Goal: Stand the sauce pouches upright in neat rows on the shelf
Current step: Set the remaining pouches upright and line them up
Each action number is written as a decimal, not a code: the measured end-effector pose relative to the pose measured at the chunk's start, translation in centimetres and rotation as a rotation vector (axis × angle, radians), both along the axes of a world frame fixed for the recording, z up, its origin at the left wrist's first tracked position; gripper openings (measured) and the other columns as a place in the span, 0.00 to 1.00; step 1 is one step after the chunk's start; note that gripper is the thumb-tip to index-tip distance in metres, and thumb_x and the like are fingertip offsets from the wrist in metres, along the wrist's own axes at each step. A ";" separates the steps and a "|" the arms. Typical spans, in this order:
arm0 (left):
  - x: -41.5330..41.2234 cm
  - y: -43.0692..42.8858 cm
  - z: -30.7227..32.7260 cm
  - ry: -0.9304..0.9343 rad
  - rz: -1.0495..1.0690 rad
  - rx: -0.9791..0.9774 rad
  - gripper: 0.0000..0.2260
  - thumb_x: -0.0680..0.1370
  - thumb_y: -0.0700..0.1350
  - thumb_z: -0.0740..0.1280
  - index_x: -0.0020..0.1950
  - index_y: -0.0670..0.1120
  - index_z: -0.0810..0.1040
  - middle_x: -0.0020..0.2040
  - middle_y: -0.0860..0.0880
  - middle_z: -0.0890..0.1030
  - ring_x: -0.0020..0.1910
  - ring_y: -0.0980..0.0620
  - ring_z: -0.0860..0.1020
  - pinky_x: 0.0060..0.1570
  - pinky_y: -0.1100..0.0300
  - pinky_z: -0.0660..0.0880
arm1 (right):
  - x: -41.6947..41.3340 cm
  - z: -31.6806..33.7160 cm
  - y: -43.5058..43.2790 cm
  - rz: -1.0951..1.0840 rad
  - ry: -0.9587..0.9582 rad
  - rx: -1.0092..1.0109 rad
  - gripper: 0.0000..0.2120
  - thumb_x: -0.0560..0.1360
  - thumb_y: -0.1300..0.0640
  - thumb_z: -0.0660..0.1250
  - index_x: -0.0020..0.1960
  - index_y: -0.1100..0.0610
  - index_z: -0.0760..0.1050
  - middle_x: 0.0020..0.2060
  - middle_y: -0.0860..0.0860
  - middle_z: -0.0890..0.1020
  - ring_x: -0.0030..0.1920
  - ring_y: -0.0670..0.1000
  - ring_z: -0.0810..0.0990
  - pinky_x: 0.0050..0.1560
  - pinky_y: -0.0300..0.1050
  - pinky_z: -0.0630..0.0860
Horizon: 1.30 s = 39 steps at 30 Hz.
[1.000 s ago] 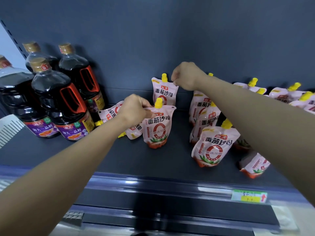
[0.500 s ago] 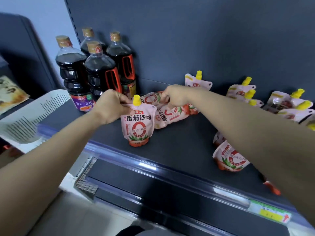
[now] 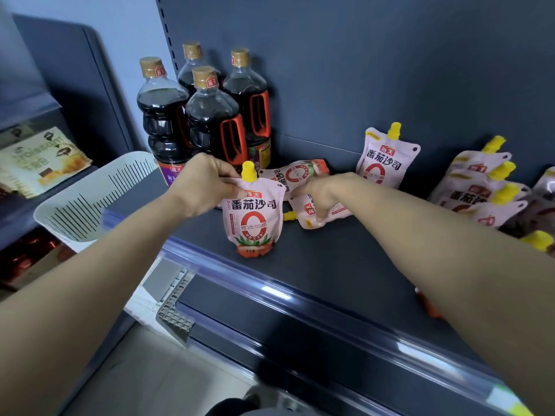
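A pink tomato sauce pouch [image 3: 253, 219] with a yellow cap stands upright near the front of the dark shelf [image 3: 330, 265]. My left hand [image 3: 204, 184] pinches its top left corner. My right hand [image 3: 322, 192] grips a pouch lying on its side [image 3: 312, 216], cap pointing left. Another pouch [image 3: 295, 174] lies flat behind them. One pouch [image 3: 386, 159] stands upright against the back wall. Several more pouches [image 3: 477, 190] lean in a row at the right.
Several dark soy sauce bottles [image 3: 210, 121] with red handles stand at the shelf's back left. A white slotted divider [image 3: 87, 202] ends the shelf at the left. A clear price rail [image 3: 300, 298] runs along the front edge. Packaged goods [image 3: 39, 160] sit on the neighbouring shelf.
My right hand left the back pouch and came down to the lying pouch, which it now grips. My left hand kept hold of the upright pouch. The view swung left.
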<state>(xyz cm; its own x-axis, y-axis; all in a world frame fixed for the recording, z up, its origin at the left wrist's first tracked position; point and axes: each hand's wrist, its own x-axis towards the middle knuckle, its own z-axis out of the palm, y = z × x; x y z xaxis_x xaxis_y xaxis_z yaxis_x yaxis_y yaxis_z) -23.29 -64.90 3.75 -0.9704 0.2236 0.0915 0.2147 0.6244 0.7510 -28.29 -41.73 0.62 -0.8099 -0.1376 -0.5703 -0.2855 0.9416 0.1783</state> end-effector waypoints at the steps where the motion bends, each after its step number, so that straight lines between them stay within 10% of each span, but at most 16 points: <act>1: -0.1 -0.1 0.0 -0.001 -0.005 -0.002 0.05 0.67 0.37 0.76 0.35 0.45 0.81 0.30 0.56 0.79 0.25 0.70 0.73 0.24 0.79 0.65 | 0.0 -0.3 -0.1 -0.003 0.018 0.005 0.46 0.68 0.56 0.75 0.77 0.41 0.51 0.76 0.51 0.59 0.73 0.57 0.63 0.67 0.56 0.69; 11: -0.6 0.3 0.1 -0.018 -0.007 0.004 0.07 0.67 0.38 0.75 0.35 0.49 0.81 0.33 0.55 0.81 0.31 0.63 0.77 0.32 0.71 0.73 | -1.0 -0.6 0.1 -0.092 0.150 -0.101 0.37 0.67 0.55 0.76 0.72 0.55 0.64 0.66 0.53 0.72 0.64 0.58 0.74 0.62 0.50 0.74; 15: -0.8 0.9 0.2 -0.017 -0.018 -0.002 0.08 0.67 0.37 0.75 0.34 0.49 0.81 0.35 0.51 0.82 0.35 0.57 0.78 0.37 0.65 0.74 | -0.6 2.5 1.4 -0.111 0.295 -0.286 0.13 0.66 0.57 0.77 0.41 0.55 0.73 0.46 0.53 0.76 0.46 0.55 0.76 0.42 0.44 0.72; 18: -1.1 1.9 0.2 -0.012 -0.037 0.009 0.06 0.67 0.36 0.75 0.35 0.47 0.82 0.35 0.48 0.83 0.34 0.56 0.77 0.36 0.64 0.75 | 0.2 5.1 3.2 -0.202 0.453 -0.381 0.12 0.67 0.61 0.76 0.48 0.54 0.78 0.43 0.51 0.77 0.44 0.55 0.77 0.38 0.41 0.72; 27: -1.1 7.2 -0.2 0.019 -0.157 0.026 0.05 0.67 0.36 0.74 0.42 0.41 0.84 0.34 0.51 0.78 0.31 0.64 0.71 0.32 0.72 0.68 | 3.7 6.8 7.8 -0.382 0.653 -0.277 0.11 0.69 0.64 0.69 0.32 0.58 0.68 0.39 0.56 0.76 0.41 0.58 0.75 0.42 0.48 0.75; 39: -0.1 13.6 0.0 0.010 -0.282 0.022 0.02 0.67 0.39 0.75 0.37 0.44 0.83 0.34 0.48 0.81 0.34 0.55 0.74 0.39 0.62 0.72 | 5.8 7.8 11.0 -0.499 0.647 -0.303 0.09 0.73 0.65 0.65 0.52 0.63 0.79 0.53 0.60 0.80 0.53 0.61 0.79 0.52 0.49 0.78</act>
